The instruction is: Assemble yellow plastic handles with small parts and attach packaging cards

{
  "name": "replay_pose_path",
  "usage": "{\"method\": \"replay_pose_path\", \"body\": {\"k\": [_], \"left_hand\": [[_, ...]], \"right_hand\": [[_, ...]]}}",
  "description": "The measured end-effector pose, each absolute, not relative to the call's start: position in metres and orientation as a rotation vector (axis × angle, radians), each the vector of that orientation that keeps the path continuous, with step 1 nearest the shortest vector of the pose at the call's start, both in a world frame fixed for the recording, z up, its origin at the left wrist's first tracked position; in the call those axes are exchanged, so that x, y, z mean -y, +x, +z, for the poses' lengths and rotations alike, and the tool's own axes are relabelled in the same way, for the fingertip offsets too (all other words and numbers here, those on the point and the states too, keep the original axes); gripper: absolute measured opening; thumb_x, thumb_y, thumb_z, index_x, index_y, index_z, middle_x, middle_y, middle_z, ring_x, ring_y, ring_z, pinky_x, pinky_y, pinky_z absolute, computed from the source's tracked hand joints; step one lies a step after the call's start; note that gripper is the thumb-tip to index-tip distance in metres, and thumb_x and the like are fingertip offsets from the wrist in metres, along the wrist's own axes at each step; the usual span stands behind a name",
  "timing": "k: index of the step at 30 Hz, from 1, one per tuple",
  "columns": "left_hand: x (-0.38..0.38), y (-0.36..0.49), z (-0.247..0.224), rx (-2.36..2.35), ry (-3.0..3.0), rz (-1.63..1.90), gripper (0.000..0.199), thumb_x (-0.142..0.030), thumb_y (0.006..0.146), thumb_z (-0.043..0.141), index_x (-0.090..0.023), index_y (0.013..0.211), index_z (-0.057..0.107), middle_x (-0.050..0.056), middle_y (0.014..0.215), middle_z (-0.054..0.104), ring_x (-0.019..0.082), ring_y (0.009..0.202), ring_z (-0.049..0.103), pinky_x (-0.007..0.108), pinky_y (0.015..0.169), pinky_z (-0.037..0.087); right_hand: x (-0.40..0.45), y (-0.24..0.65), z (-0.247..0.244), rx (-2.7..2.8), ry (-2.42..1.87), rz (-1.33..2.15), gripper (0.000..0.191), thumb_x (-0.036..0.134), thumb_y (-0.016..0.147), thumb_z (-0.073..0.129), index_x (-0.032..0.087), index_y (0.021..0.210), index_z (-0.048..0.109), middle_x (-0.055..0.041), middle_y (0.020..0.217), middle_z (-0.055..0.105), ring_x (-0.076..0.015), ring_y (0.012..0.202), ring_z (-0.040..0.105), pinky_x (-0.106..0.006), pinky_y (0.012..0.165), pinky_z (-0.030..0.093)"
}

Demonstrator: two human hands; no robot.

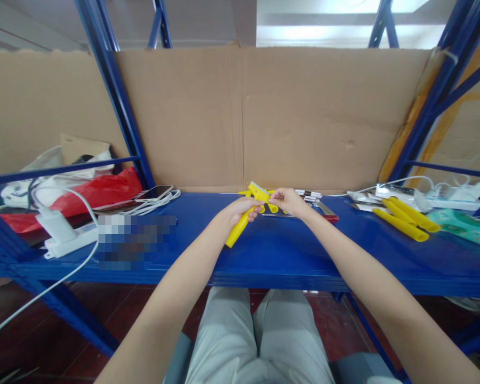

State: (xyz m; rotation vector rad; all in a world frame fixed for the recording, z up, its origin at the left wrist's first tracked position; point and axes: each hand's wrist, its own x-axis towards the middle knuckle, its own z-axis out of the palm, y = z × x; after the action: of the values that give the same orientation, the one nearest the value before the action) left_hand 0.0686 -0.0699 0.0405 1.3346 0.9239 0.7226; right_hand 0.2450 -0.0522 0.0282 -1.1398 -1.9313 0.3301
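Observation:
My left hand [248,209] is wrapped around a yellow scraper [237,233], which tilts with its round handle toward me and its wide head, with a pale edge, pointing away. Close to the head's right side, my right hand [285,200] is closed in a pinch. Whatever is between those fingertips is too small to make out. Behind both hands lie more yellow pieces [272,208], partly hidden by the fingers. Several white and black sticks [308,194] lie beyond my right hand, and a flat red-edged item [328,213] is beside its wrist.
On the blue shelf [288,250], several yellow tubes [404,218] lie at the right near a green roll [464,226] and a white power strip [456,202]. At the left are a phone [155,193], coiled white cable [160,204], another power strip [74,240] and a red bag [100,192]. Cardboard [304,117] stands behind.

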Motion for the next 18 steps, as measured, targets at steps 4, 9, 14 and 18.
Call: {"method": "replay_pose_path", "body": {"k": [4, 9, 14, 18], "left_hand": [[0.0706, 0.0688, 0.0405, -0.929, 1.337, 0.733, 0.016, -0.009, 0.090, 0.044, -0.017, 0.077, 0.045, -0.009, 0.047, 0.040, 0.002, 0.030, 0.030, 0.013, 0.032, 0.022], [0.0722, 0.0704, 0.0407, -0.937, 1.346, 0.749, 0.016, -0.010, 0.091, 0.043, -0.017, 0.076, 0.046, -0.009, 0.046, 0.041, 0.002, 0.030, 0.030, 0.013, 0.032, 0.022], [0.0717, 0.0713, 0.0404, -0.947, 1.349, 0.747, 0.016, -0.009, 0.090, 0.044, -0.017, 0.076, 0.046, -0.009, 0.047, 0.040, 0.002, 0.030, 0.030, 0.014, 0.033, 0.022], [0.0743, 0.0729, 0.0415, -0.977, 1.382, 0.758, 0.016, -0.010, 0.091, 0.044, -0.017, 0.076, 0.046, -0.009, 0.046, 0.040, 0.002, 0.030, 0.031, 0.014, 0.033, 0.023]], "right_hand": [[0.0549, 0.2440, 0.0287, 1.987, -1.181, 0.225, 0.009, 0.016, 0.075, 0.061, 0.017, 0.067, 0.058, -0.0002, 0.064, 0.061, -0.0119, 0.061, 0.055, -0.025, 0.065, 0.043], [0.0575, 0.2404, 0.0293, 2.034, -1.288, 0.155, 0.011, 0.011, 0.079, 0.056, 0.016, 0.070, 0.055, -0.0009, 0.069, 0.061, -0.0117, 0.064, 0.053, -0.024, 0.066, 0.040], [0.0575, 0.2394, 0.0273, 2.071, -1.297, 0.093, 0.012, 0.011, 0.081, 0.052, 0.017, 0.070, 0.054, -0.0027, 0.075, 0.059, -0.0128, 0.070, 0.052, -0.025, 0.070, 0.040], [0.0582, 0.2410, 0.0265, 2.109, -1.267, 0.086, 0.013, 0.013, 0.082, 0.051, 0.016, 0.070, 0.055, -0.0027, 0.074, 0.059, -0.0127, 0.069, 0.051, -0.024, 0.068, 0.040]]}}
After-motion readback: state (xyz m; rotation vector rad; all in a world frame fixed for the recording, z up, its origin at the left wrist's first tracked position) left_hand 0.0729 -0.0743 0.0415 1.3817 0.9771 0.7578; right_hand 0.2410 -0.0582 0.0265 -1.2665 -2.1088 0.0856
